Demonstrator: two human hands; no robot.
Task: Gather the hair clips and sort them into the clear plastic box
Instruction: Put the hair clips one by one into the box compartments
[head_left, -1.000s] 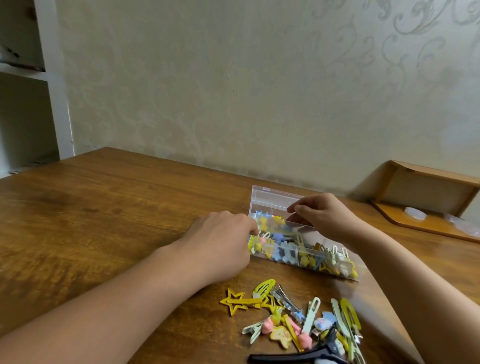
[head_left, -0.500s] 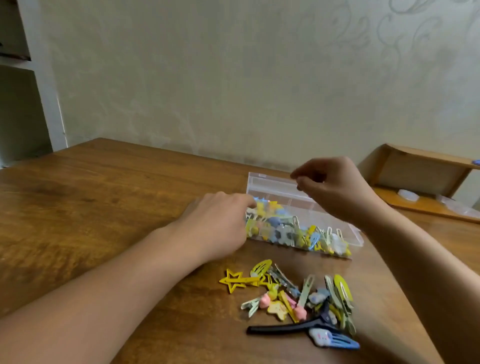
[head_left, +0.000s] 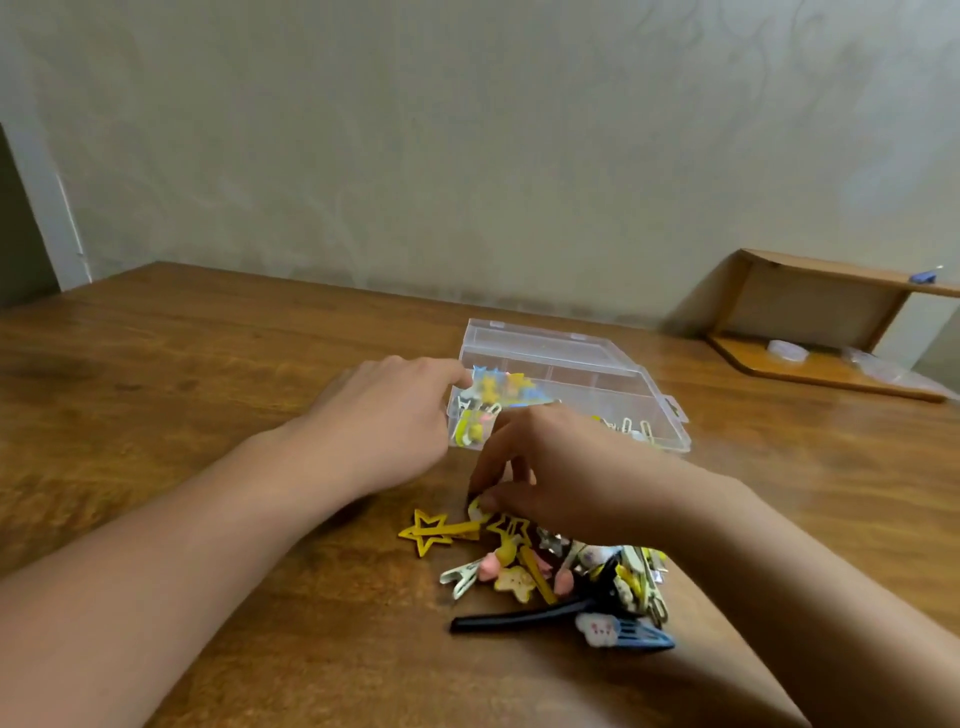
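Your worktop (head_left: 156, 395): brown wood, grain showing, set against a pale wall (head_left: 467, 130) with faint scroll patterning; a low wooden shelf (head_left: 810, 332) sits at far right, holding small clear items too blurred to tell. Clear plastic box (head_left: 582, 364) — lid open, divided into compartments, the near ones filled with small yellow, blue and white clips. Loose hair clips (head_left: 545, 566) lie heaped just in front of it: yellow star shapes, pink pieces, a long black clip, a blue one with a white cloud. Your left hand (head_left: 384, 415) rests against the box's near-left corner, fingers relaxed. Your right hand (head_left: 561, 467) reaches down into the heap — grip pinching a yellow clip at the fingertips.
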